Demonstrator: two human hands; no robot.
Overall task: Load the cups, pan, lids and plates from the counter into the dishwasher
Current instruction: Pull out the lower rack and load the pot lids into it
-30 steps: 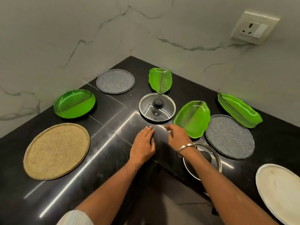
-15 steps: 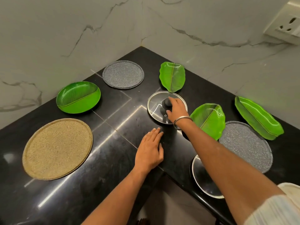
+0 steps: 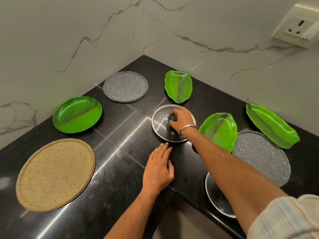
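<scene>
1. While the right hand [image 3: 181,119] reaches over the black counter [image 3: 131,169], its fingers [image 3: 174,112] are curled round the black knob [image 3: 171,118] of a glass lid [image 3: 160,125]; the lid lies flat on the counter under that hand.
2. Left hand [image 3: 158,168] rests palm down on the counter, fingers straight and together, holding nothing; its fingertips [image 3: 164,145] lie just short of the lid's near rim.
3. Beyond the right fingers lies a leaf-shaped green plate [image 3: 178,86]; further left of it, a grey speckled plate [image 3: 125,86].
4. Left of the left fingers, well apart, sit a round green plate [image 3: 77,114] and a tan woven-look plate [image 3: 55,174].
5. Right of the right wrist, which bears a metal bangle [image 3: 187,127], a second leaf plate [image 3: 220,130] overlaps a second grey plate [image 3: 262,157]; a long green leaf plate [image 3: 271,125] lies beyond them.
6. A second lid [image 3: 215,197] sits at the counter edge, partly hidden by the right forearm.
7. Wall socket [image 3: 298,30] is mounted on the marble wall at upper right.
</scene>
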